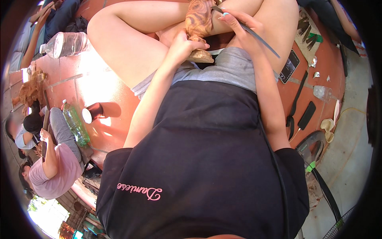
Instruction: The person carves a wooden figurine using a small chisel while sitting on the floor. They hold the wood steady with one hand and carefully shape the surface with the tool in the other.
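A carved piece of reddish-brown wood point(198, 19) with swirling grain rests between my crossed legs, its top cut off by the picture's upper edge. Around its narrow lower part, just above a paler flat base point(201, 56), my left hand point(183, 46) is closed. My right hand point(244, 28) grips a slim dark steel carving tool point(262, 41). One end of the tool points at the wood's right side; whether it touches I cannot tell. Its other end sticks out past my wrist.
To the right lie a mat point(313, 53) with several dark steel tools, a phone point(289, 65) and a black power bank-like block point(307, 115). A fan point(314, 147) stands nearby. On the left are a clear jug point(65, 44), green bottle point(75, 122), tipped cup point(92, 113) and other people.
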{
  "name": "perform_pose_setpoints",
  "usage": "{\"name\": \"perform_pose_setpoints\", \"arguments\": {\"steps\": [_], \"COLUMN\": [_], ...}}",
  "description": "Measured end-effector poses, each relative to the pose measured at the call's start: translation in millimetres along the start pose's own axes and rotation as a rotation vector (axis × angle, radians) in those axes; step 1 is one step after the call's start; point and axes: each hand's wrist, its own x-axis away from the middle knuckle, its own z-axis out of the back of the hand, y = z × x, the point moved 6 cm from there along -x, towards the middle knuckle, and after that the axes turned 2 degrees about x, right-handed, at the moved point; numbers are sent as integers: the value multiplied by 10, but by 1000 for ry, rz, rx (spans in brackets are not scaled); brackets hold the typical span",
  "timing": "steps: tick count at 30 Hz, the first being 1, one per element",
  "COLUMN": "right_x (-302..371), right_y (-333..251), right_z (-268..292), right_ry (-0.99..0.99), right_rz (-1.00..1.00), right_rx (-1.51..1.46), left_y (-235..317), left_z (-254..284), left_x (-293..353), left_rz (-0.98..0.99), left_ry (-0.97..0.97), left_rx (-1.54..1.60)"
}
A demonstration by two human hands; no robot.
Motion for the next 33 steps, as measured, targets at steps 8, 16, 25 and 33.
{"name": "perform_pose_setpoints", "arguments": {"steps": [8,16,25,33], "right_x": [-69,32,17,19], "right_y": [47,-356,-315,-355], "right_z": [-97,-130,-183,-159], "right_ry": [19,-11,-1,29], "right_rz": [49,441,362,432], "right_rx": [93,455,434,453], "left_y": [15,26,20,27], "left_z": [13,2,4,-4], "left_x": [3,7,8,16], "left_rz": [1,1,10,17], "left_ry": [-34,-69,-96,-62], "left_rx": [-27,-54,-87,-20]}}
